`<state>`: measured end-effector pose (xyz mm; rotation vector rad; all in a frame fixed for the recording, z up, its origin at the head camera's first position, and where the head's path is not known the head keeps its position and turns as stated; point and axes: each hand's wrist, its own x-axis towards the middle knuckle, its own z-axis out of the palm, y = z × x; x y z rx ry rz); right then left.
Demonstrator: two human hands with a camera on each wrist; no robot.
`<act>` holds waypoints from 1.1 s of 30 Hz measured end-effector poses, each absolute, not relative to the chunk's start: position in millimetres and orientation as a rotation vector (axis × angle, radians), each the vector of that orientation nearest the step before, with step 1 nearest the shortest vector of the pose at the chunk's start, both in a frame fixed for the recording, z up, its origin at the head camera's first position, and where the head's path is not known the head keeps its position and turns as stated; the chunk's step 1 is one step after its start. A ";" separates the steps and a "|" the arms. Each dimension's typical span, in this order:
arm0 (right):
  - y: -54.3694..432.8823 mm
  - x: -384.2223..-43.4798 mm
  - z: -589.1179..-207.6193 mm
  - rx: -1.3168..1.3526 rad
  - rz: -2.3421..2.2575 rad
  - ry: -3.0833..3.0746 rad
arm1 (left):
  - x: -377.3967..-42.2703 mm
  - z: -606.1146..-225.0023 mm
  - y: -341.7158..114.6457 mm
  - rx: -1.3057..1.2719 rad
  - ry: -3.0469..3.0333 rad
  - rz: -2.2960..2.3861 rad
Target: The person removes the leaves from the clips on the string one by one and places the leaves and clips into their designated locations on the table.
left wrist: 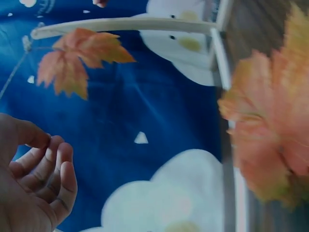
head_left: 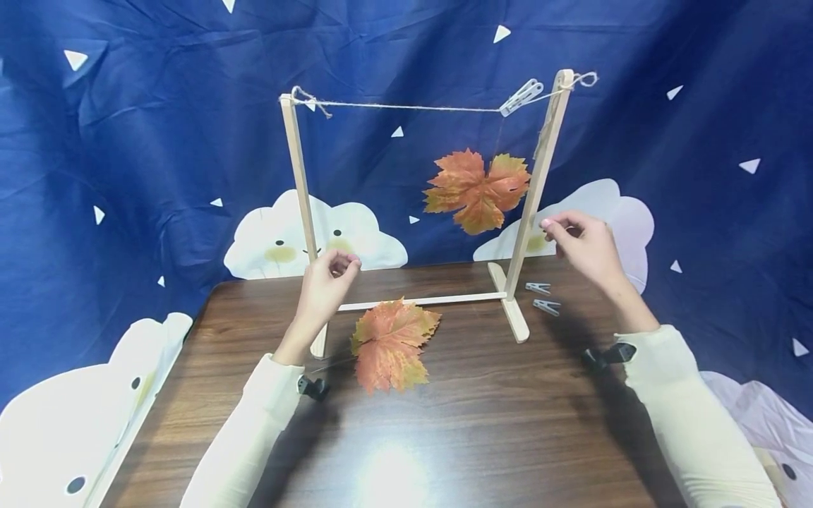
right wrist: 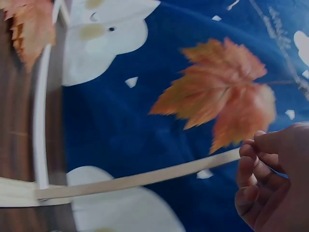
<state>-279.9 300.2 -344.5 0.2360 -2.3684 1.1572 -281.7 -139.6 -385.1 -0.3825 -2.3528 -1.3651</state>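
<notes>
Head view: 1 orange leaf point(head_left: 478, 189) hung below a clothespin point(head_left: 521, 97) on a string point(head_left: 406, 108); a 2nd leaf point(head_left: 390, 346) lay on the surface point(head_left: 483, 395), near the left hand point(head_left: 326, 283). Left wrist view: that hand's thumb and index fingertip met narrowly. Right wrist view: the right hand point(right wrist: 273, 176), equally narrow, was near a wooden post point(right wrist: 145, 180).

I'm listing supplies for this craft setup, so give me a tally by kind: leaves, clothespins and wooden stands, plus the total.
Leaves: 2 (hanging leaf, lower leaf)
Clothespins: 3 (upper clothespin, farther tabletop clothespin, nearer tabletop clothespin)
Wooden stand: 1
Total: 6
</notes>
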 end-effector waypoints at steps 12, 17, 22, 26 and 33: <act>286.1 -279.3 -276.8 0.274 1.121 -2.325 | -292.9 -328.5 -101.1 -0.579 -2.187 -1.448; 282.2 -282.8 -252.9 0.266 1.116 -2.308 | -299.0 -306.9 -78.6 -0.628 -2.131 -1.493; 278.5 -287.7 -229.7 0.275 1.178 -2.288 | -304.8 -288.4 -57.2 -0.654 -2.122 -1.551; 277.1 -291.2 -212.0 0.297 1.249 -2.265 | -309.4 -274.4 -41.8 -0.678 -2.152 -1.558; 270.2 -296.5 -186.1 0.357 1.327 -2.243 | -315.3 -253.6 -19.4 -0.667 -2.214 -1.561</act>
